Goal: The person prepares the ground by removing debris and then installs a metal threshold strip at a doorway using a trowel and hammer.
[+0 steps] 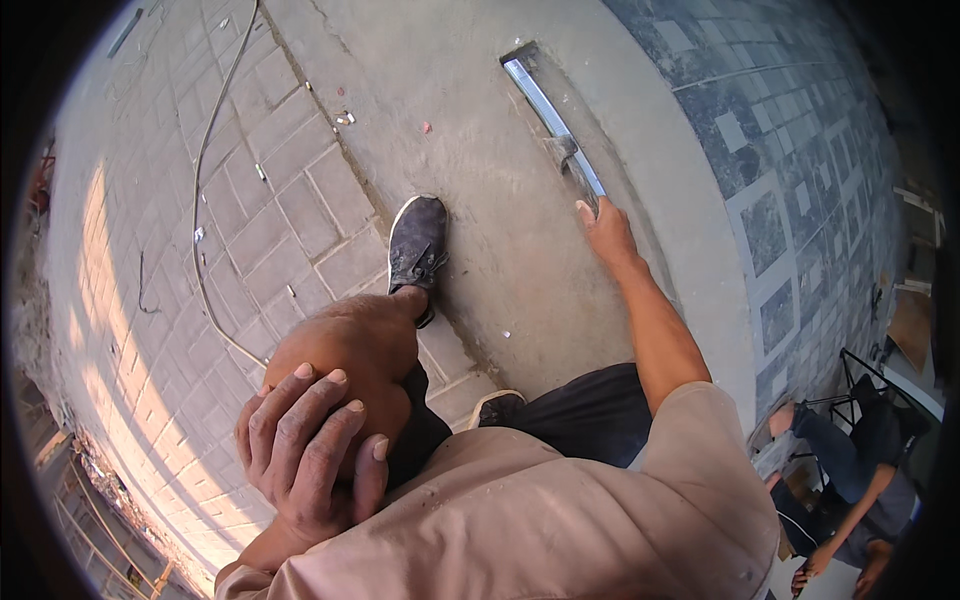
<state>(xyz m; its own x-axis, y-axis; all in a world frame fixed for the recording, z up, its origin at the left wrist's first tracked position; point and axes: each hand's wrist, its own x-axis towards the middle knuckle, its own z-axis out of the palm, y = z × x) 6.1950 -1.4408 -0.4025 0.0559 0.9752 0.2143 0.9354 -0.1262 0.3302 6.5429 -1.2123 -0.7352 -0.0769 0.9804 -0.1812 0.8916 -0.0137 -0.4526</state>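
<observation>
My right hand (608, 235) grips the near end of a long, narrow finishing trowel (545, 105), its shiny metal blade pointing away from me. A dark bracket joins blade and handle about midway. The blade lies on or just above a strip of smooth grey cement (450, 110), beside a darker, rougher patch; contact is hard to judge. My left hand (310, 450) lies over my bent left knee (335, 345), fingers spread slightly and holding nothing. A dark shoe (418, 240) stands where the cement meets the paving.
Brick paving (250, 190) spreads to the left, crossed by a thin hose or cable (198, 200). Small scraps lie about. On the right is a raised step with a patterned tile face (770, 220). Another person (870, 470) sits at the lower right.
</observation>
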